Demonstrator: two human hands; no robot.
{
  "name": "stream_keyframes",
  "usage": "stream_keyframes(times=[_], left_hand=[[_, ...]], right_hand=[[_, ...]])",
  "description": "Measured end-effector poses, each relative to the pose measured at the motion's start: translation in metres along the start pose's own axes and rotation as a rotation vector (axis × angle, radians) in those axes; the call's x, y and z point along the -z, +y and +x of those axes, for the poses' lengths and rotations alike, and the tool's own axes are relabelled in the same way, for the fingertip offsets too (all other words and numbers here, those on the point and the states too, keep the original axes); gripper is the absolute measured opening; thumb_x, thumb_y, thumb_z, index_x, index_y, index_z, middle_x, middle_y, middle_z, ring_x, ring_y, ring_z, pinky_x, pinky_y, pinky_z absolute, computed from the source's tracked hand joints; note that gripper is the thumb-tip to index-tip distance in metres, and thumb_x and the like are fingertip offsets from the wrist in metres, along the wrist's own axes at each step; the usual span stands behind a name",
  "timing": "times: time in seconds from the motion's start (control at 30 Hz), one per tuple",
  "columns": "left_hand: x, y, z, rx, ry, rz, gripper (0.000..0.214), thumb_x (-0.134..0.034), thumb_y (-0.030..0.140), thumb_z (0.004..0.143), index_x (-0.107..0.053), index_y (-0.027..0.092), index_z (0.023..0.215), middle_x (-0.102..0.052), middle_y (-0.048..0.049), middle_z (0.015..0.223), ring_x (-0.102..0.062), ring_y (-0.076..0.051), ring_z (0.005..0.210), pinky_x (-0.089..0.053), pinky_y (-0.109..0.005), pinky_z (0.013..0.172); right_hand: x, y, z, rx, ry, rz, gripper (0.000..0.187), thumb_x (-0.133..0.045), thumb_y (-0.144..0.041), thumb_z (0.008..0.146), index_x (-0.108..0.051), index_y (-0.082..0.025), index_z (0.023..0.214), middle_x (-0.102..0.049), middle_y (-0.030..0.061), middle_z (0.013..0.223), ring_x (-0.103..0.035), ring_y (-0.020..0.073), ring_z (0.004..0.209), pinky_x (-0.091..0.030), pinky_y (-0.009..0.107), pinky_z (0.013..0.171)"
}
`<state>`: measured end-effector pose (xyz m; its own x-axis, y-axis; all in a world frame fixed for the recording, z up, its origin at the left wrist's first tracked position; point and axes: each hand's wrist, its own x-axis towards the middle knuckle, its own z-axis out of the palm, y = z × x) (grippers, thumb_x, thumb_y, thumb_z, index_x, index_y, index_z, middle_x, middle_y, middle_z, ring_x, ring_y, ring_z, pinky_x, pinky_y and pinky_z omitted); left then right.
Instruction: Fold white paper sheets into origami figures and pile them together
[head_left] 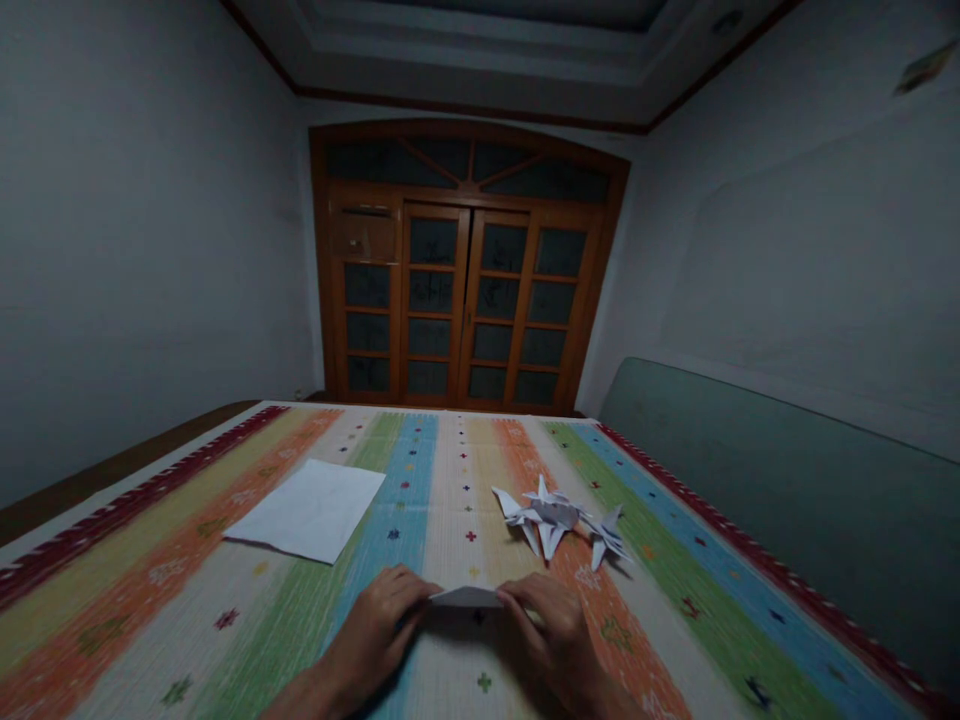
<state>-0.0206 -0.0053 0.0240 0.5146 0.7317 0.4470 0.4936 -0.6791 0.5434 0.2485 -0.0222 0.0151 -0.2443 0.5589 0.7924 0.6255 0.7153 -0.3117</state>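
A small piece of folded white paper spans the gap between my two hands, just above the table. My left hand pinches its left end between thumb and fingers. At the right end, my right hand grips it the same way. Beyond my right hand lies a cluster of folded paper figures with pointed tips. Flat on the cloth, past my left hand, rests a stack or sheet of white paper; how many sheets it holds I cannot tell.
A striped, patterned tablecloth covers the table. Along the right side runs a pale green bench back or panel. Wooden doors with glass panes stand beyond the far edge, between plain walls.
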Motion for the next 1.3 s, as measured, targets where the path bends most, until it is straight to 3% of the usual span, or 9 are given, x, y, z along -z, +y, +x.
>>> stream_keyframes(times=[0.1,0.3,0.43,0.57,0.73,0.87,0.97,1.07,1.3], left_hand=[[-0.004,0.000,0.001,0.125,0.090,-0.141,0.026,-0.054,0.024,0.096,-0.075,0.025,0.110,-0.078,-0.0065,0.100,-0.070,-0.025,0.093,-0.054,-0.035,0.086],[-0.014,0.003,0.003,0.380,0.086,-0.315,0.041,-0.052,0.035,0.095,-0.063,0.017,0.130,-0.066,0.0027,0.065,-0.061,-0.019,0.055,-0.049,-0.027,0.058],[-0.013,0.009,0.001,0.280,-0.004,-0.097,0.024,-0.057,0.025,0.092,-0.075,0.022,0.106,-0.076,-0.0052,0.089,-0.070,-0.024,0.086,-0.053,-0.036,0.086],[-0.012,0.010,-0.007,0.088,-0.066,0.090,0.022,-0.062,0.023,0.093,-0.076,0.026,0.109,-0.072,-0.0101,0.123,-0.064,-0.030,0.117,-0.050,-0.046,0.105],[-0.014,0.004,-0.017,-0.043,-0.246,0.146,0.065,-0.071,0.028,0.092,-0.046,0.038,0.151,-0.045,-0.0047,0.160,-0.042,-0.034,0.146,-0.043,-0.056,0.115],[-0.014,0.003,-0.018,-0.070,-0.269,0.137,0.070,-0.065,0.027,0.097,-0.033,0.042,0.157,-0.038,-0.0007,0.163,-0.037,-0.031,0.149,-0.039,-0.055,0.119],[-0.014,0.003,-0.017,-0.046,-0.287,0.138,0.066,-0.064,0.027,0.098,-0.036,0.040,0.156,-0.038,-0.0015,0.163,-0.038,-0.032,0.149,-0.039,-0.055,0.119],[-0.015,0.001,-0.017,-0.001,-0.265,0.136,0.068,-0.065,0.026,0.097,-0.035,0.040,0.156,-0.039,-0.0025,0.163,-0.038,-0.032,0.148,-0.038,-0.056,0.119],[-0.021,-0.009,-0.024,0.085,-0.225,0.121,0.082,-0.066,0.023,0.094,-0.020,0.036,0.162,-0.036,-0.0076,0.164,-0.036,-0.032,0.149,-0.044,-0.055,0.114]], right_hand=[[-0.002,0.004,-0.002,-0.216,0.135,0.131,0.016,-0.069,-0.032,0.093,-0.073,-0.022,0.104,-0.080,0.0061,0.090,-0.077,0.0226,0.076,-0.060,0.030,0.071],[-0.013,0.004,0.002,-0.619,0.177,0.370,0.059,-0.067,-0.026,0.081,-0.054,-0.020,0.138,-0.078,0.0070,0.099,-0.076,0.0255,0.086,-0.061,0.033,0.074],[-0.016,0.008,0.002,-0.698,0.103,0.336,0.059,-0.064,-0.021,0.073,-0.059,-0.020,0.132,-0.077,0.0061,0.095,-0.074,0.0274,0.089,-0.059,0.037,0.084],[-0.019,0.013,-0.005,-0.610,0.008,0.230,0.050,-0.058,-0.015,0.073,-0.064,-0.019,0.122,-0.075,0.0109,0.107,-0.072,0.0299,0.096,-0.056,0.044,0.093],[-0.024,0.009,-0.011,-0.550,-0.072,0.190,0.070,-0.055,-0.007,0.069,-0.052,-0.018,0.138,-0.074,0.0126,0.114,-0.071,0.0308,0.108,-0.055,0.047,0.098],[-0.023,-0.001,-0.010,-0.580,-0.118,0.296,0.081,-0.051,-0.003,0.073,-0.038,-0.020,0.151,-0.074,0.0129,0.120,-0.071,0.0274,0.112,-0.055,0.045,0.101],[-0.022,-0.005,-0.016,-0.533,-0.200,0.352,0.066,-0.053,-0.010,0.084,-0.044,-0.019,0.149,-0.070,0.0165,0.131,-0.067,0.0282,0.121,-0.051,0.047,0.107],[-0.020,-0.004,-0.030,-0.433,-0.364,0.240,0.058,-0.058,-0.024,0.093,-0.048,-0.019,0.150,-0.056,0.0177,0.149,-0.054,0.0302,0.138,-0.044,0.049,0.115],[-0.013,-0.002,-0.029,-0.119,-0.744,0.122,0.083,-0.068,-0.044,0.094,-0.027,-0.018,0.160,-0.027,0.0167,0.163,-0.029,0.0325,0.152,-0.030,0.051,0.123]])
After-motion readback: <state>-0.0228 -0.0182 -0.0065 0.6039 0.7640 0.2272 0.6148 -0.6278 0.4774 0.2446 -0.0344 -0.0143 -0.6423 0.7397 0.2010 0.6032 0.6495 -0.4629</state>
